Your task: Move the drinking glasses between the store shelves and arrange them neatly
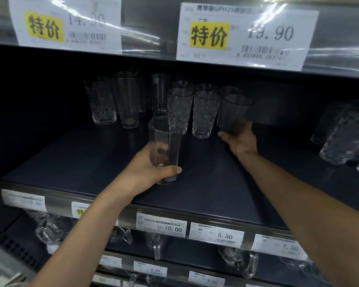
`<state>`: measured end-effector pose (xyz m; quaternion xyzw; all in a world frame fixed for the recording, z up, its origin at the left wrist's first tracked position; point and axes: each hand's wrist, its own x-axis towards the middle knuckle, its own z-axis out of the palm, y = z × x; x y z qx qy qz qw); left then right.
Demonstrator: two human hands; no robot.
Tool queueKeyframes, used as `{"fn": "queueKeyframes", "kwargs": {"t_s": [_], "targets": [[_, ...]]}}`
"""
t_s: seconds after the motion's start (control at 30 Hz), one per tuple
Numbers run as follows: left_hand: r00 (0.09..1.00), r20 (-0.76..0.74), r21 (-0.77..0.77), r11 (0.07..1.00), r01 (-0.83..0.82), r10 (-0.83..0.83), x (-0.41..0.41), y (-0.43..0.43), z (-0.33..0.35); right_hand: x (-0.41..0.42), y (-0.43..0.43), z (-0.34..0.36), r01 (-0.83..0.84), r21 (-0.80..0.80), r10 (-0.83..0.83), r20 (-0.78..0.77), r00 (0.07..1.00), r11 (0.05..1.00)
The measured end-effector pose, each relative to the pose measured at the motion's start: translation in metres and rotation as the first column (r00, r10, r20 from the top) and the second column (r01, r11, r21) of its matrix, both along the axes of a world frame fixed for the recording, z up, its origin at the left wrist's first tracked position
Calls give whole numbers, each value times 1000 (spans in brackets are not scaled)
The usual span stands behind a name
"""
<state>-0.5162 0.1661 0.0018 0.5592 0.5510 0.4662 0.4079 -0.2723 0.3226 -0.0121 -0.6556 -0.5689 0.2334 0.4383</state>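
Note:
My left hand (149, 172) grips a clear faceted glass (165, 141) near its base, held upright just above the front of the dark shelf (91, 162). Further back and to the right, my right hand (239, 139) holds the lower part of a smoky tumbler (234, 112) that stands at the right end of a row. Beside it stand two textured tumblers (205, 112), with more glasses behind them. A taller group of glasses (116, 100) stands at the back left.
Several clear glasses (344, 137) crowd the right end of the same shelf. The shelf above (153, 50) hangs low with large price tags. Price labels line the front rail (162, 224); glass mugs (50, 228) sit on the shelf below.

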Motion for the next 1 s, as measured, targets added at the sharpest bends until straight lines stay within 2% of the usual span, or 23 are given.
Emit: {"fn": "queueKeyframes", "kwargs": {"t_s": [0.53,0.7,0.77,0.83,0.93,1.0], "targets": [[1000,-14,-12,1000,-8,7,-1,0,-1,1,-1,1,5,-13,-4,43,999,1000],[1000,-29,-19,1000,-3,2,1,0,0,5,-19,6,-72,-10,72,13,997,997],[998,-59,-24,1000,6,-7,3,-1,1,13,-33,5,-115,-3,115,80,990,993],[994,-110,-21,1000,18,-20,6,-2,2,25,-48,2,-139,-27,141,224,964,990],[975,-209,-39,997,63,-70,13,-5,5,56,-68,-3,-189,-118,222,443,868,975],[937,-340,-63,996,64,-81,20,-5,7,82,-81,-6,-246,-132,277,554,785,960]]}}
